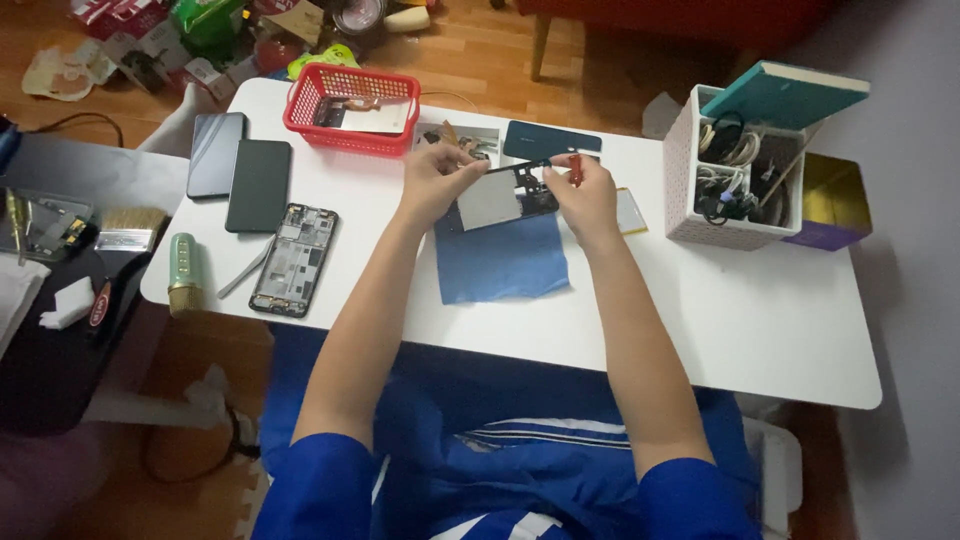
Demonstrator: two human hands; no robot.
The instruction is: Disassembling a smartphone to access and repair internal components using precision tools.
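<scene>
Lap: your blue clothing fills the bottom of the view, at 6 o'clock from the table [760, 330]; both forearms reach up from it toward 12.
Left hand [432, 180]: your fingers are closed on the left end of the opened phone [500, 198], pinching its upper edge; the thumb sits on top.
Right hand [585, 198]: you hold a red-handled screwdriver [575, 168] in a closed grip, its handle standing up above the knuckles; the tip is hidden behind your fingers, so whether it touches the phone cannot be told.
Phone: it is held between both hands, tilted, just above the cloth [500, 262]; a grey plate shows on its left part and dark parts on its right.
Cloth: blue, lying flat on the table at 6 o'clock from the phone.
Back cover [550, 140]: dark blue, flat on the table at 12 o'clock from your right hand.
Basket [352, 82]: red plastic, at 11 o'clock from your left hand; it holds a pale flat piece.
Bare frame [294, 260]: a second stripped phone at 9 o'clock from the cloth; two dark phones [240, 170] lie at 11 o'clock from it.
Tweezers [244, 270]: just beside the bare frame, at its 9 o'clock.
Brush [184, 274]: green, at the table's left edge.
Box [735, 170]: white, full of cables, at 3 o'clock from your right hand; a teal book [785, 95] rests on top.
</scene>
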